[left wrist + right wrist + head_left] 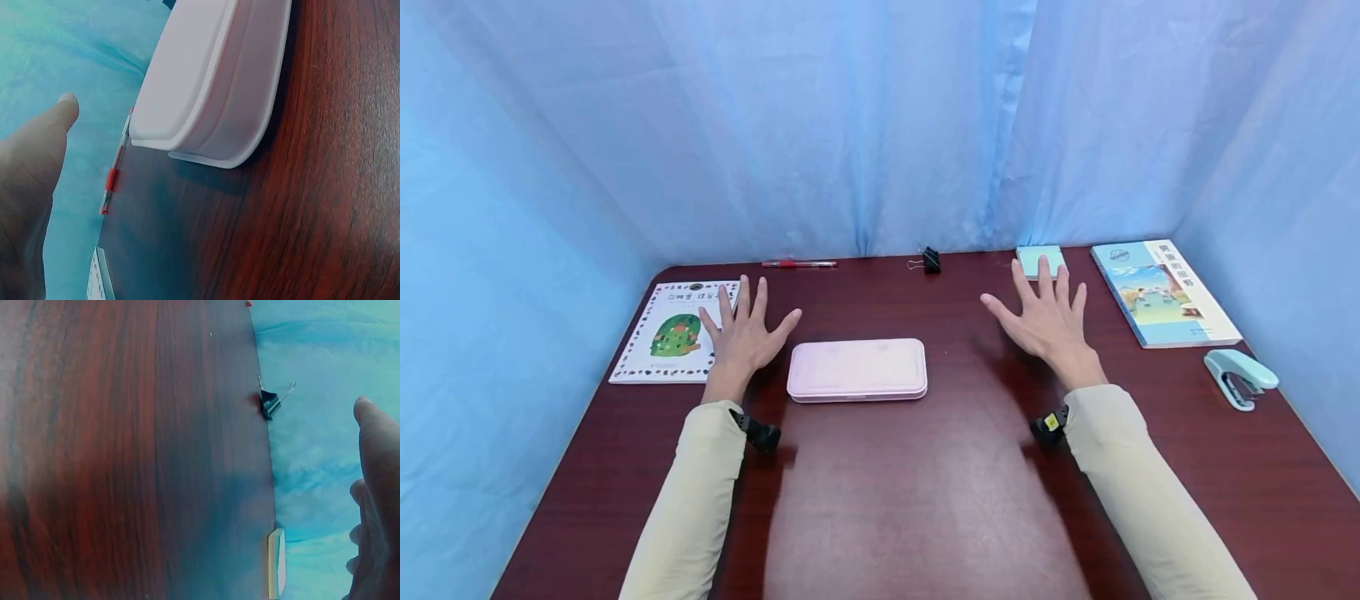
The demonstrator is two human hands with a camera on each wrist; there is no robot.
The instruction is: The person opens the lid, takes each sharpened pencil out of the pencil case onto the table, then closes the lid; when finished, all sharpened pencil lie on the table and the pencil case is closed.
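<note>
My left hand (744, 337) is spread over the table, its fingers overlapping the right edge of a white booklet (658, 350) with a green picture. Just right of that hand lies a closed pale pink pencil case (857, 369); its near end (206, 106) fills the top of the left wrist view. My right hand (1047, 325) has its fingers fanned out and holds nothing. Its fingertips overlap a small light-green notepad (1040, 258) in the head view. In the right wrist view, the thumb (378, 437) shows at the right edge.
Along the back edge lie a red pen (799, 264) and a black binder clip (931, 260). At the right are a thick illustrated book (1165, 293) and a mint-green stapler (1240, 377). Blue curtains (820, 125) enclose the dark wooden table (925, 500) at the back and sides.
</note>
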